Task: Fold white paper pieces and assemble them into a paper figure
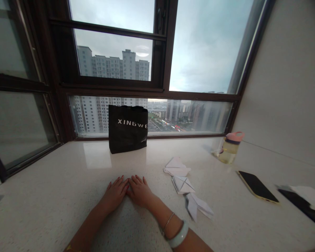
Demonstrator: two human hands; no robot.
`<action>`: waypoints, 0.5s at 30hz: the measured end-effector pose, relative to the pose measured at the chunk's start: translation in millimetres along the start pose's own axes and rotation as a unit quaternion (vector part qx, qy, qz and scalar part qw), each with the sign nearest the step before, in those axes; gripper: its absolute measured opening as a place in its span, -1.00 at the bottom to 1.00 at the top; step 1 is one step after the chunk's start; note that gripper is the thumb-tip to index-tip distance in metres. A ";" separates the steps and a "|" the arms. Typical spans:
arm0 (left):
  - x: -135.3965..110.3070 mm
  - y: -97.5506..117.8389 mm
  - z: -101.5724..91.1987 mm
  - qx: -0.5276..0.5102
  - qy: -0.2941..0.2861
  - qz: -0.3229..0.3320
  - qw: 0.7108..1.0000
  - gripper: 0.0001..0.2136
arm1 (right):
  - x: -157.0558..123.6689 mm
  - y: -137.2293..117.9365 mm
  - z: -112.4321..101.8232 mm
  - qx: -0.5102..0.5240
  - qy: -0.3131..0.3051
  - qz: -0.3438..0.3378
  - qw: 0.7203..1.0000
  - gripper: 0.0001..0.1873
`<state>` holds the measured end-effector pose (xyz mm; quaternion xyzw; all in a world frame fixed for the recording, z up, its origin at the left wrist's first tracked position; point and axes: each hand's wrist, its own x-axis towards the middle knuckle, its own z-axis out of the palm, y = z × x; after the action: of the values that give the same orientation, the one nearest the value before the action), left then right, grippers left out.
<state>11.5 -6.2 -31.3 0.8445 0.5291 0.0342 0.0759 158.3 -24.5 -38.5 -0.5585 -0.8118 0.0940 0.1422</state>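
"How do the left hand point(116, 193) and the right hand point(141, 191) lie?"
"Palms down on the counter point(68, 182), touching at the fingers, gripping nothing."
"Where are the folded papers point(183, 184)?"
"Three lie in a row to the right of the right hand, apart from it."
"Anything else?"
"A black bag point(128, 134) stands beyond the hands; a bottle point(229, 152) and a phone point(258, 186) are farther right."

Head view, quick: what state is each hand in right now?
Left hand: open, palm down on the pale surface, holding nothing.
Right hand: likewise open, palm down, holding nothing.
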 end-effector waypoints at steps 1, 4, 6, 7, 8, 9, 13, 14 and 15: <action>-0.2 0.6 -0.5 0.000 0.000 -0.001 1.000 -0.50 | -0.1 -0.1 -0.2 0.000 -0.002 -0.001 1.000 -0.43; 0.0 1.1 -0.8 -0.001 -0.003 -0.002 1.000 -0.50 | -0.1 0.1 0.2 0.000 0.001 -0.002 1.000 -0.43; 0.5 0.8 -0.2 -0.001 -0.006 -0.002 1.000 -0.50 | 0.3 0.5 1.1 0.000 0.003 -0.001 1.000 -0.44; 0.6 0.6 -0.1 0.001 -0.006 -0.002 1.000 -0.50 | 0.5 0.7 1.7 0.000 0.004 0.001 1.000 -0.44; 0.6 0.7 -0.1 0.003 -0.007 -0.003 1.000 -0.50 | 0.7 0.9 2.2 0.000 0.005 0.001 1.000 -0.45; 0.4 0.9 -0.4 0.006 -0.008 -0.003 1.000 -0.50 | 0.8 1.0 2.6 0.000 0.007 0.002 1.000 -0.45; -1.3 2.6 -2.9 0.009 -0.009 -0.006 1.000 -0.51 | 0.8 1.3 3.3 -0.001 0.009 0.002 1.000 -0.46; -1.6 2.8 -3.3 0.008 -0.008 -0.005 1.000 -0.51 | 0.7 1.4 3.3 -0.002 0.008 0.001 1.000 -0.45; -1.7 2.7 -3.3 0.006 -0.006 -0.003 1.000 -0.51 | 0.5 1.4 3.2 -0.003 0.008 0.000 1.000 -0.45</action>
<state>12.7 -8.7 -27.6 0.8436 0.5312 0.0257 0.0745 158.3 -23.5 -41.9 -0.5598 -0.8108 0.0873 0.1471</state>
